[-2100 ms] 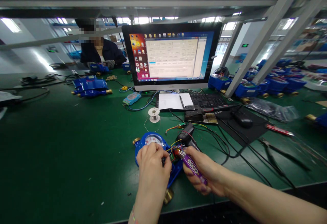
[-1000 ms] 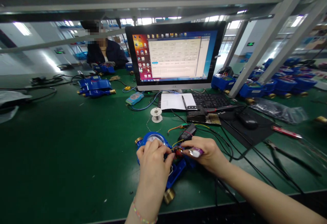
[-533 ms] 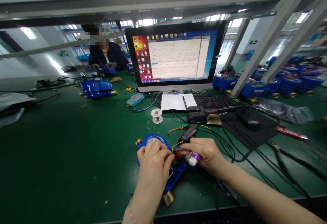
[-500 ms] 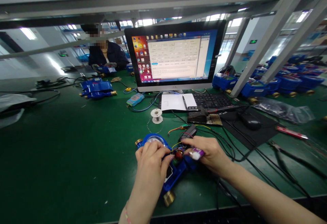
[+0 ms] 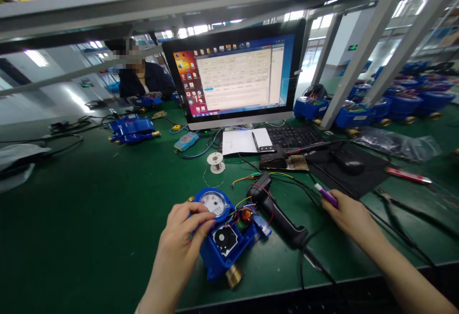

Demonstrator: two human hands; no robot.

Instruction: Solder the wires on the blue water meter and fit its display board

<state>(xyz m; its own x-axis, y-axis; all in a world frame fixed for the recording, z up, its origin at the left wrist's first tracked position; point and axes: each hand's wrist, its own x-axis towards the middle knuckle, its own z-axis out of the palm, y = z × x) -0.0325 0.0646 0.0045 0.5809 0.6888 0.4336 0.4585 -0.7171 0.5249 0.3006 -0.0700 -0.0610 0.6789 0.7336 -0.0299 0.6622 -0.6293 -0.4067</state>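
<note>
A blue water meter (image 5: 215, 261) with brass ends lies on the bench, its electronics housing uncovered and coloured wires showing. My left hand (image 5: 182, 232) is closed at the left edge of its round dial (image 5: 214, 203), thumb and fingertips together on the rim. My right hand (image 5: 349, 216), out to the right over black cables, grips a short purple tube with a white end (image 5: 327, 196). Between the hands, a black handheld scanner (image 5: 281, 216) lies beside the meter. A red round part (image 5: 246, 216) sits among the wires inside the housing.
Behind stand a monitor (image 5: 236, 80), a keyboard (image 5: 296, 135), a notebook with a pen (image 5: 244, 142) and a solder spool (image 5: 215, 162). Pliers (image 5: 390, 206), a red-handled cutter (image 5: 409, 175) and a mouse (image 5: 346, 161) lie right. A co-worker (image 5: 145, 82) sits opposite. More meters (image 5: 405, 103) stand back right.
My right hand has moved right, away from the meter's wires, carrying the purple tube. My left hand has drawn back left from the housing to the dial's edge, uncovering the dial.
</note>
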